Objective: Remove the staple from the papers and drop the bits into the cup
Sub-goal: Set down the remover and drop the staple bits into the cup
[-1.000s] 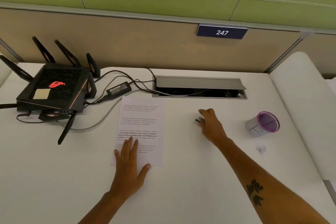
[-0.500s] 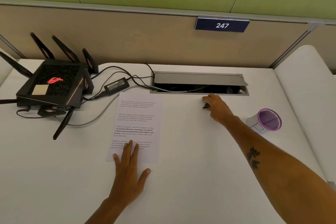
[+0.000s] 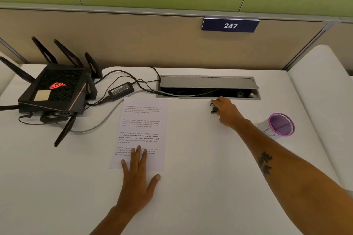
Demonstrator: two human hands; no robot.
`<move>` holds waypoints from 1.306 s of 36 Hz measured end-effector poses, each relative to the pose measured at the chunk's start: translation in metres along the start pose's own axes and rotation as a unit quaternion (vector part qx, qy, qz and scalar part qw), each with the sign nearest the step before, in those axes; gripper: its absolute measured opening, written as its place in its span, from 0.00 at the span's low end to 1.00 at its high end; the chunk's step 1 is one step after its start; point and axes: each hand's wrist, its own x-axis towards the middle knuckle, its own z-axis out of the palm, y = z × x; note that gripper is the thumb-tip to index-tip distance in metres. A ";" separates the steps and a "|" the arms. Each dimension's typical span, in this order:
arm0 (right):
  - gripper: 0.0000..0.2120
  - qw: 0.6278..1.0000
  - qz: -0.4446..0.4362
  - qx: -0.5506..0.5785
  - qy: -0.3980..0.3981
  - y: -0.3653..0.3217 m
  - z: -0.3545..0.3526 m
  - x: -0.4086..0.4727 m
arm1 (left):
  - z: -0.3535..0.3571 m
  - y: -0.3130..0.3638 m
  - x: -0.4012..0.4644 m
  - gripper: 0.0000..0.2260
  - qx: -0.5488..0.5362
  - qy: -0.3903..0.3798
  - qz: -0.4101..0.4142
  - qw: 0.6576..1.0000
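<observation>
While left hand pins papers flat, right hand clamps staple remover — cable hatch just behind.

Bare bench lies open between the papers and the cup at 3 o'clock; router and cables crowd 10 o'clock.

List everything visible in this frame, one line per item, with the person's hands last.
papers: one stack, white, printed, desk centre
staple remover: one, dark, under right fingertips
cup: one, white with purple rim, desk right
router: one, black, red logo, desk left
power adapter: one, black, beside router
cable box: one, grey, lid open, desk rear
number plate: one, navy, partition
left hand: flat on papers' near edge
right hand: on staple remover
</observation>
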 end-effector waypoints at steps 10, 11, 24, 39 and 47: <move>0.39 0.994 -0.033 -0.017 0.102 -0.046 0.020 -0.047 | -0.011 0.013 0.014 0.38 0.002 0.021 0.002 1.000; 0.38 0.992 -0.036 -0.016 0.116 -0.052 0.023 -0.053 | -0.012 0.014 0.015 0.38 0.004 0.022 0.002 1.000; 0.36 0.995 0.005 -0.002 0.104 -0.063 0.068 -0.139 | -0.007 0.041 0.018 0.37 0.040 0.029 0.022 0.999; 0.36 0.991 0.082 -0.009 0.105 0.006 0.074 -0.224 | 0.025 0.087 0.001 0.38 0.065 -0.023 0.052 0.996; 0.37 0.987 0.120 -0.016 0.103 0.055 0.070 -0.261 | 0.054 0.123 -0.009 0.38 0.067 -0.049 0.083 0.993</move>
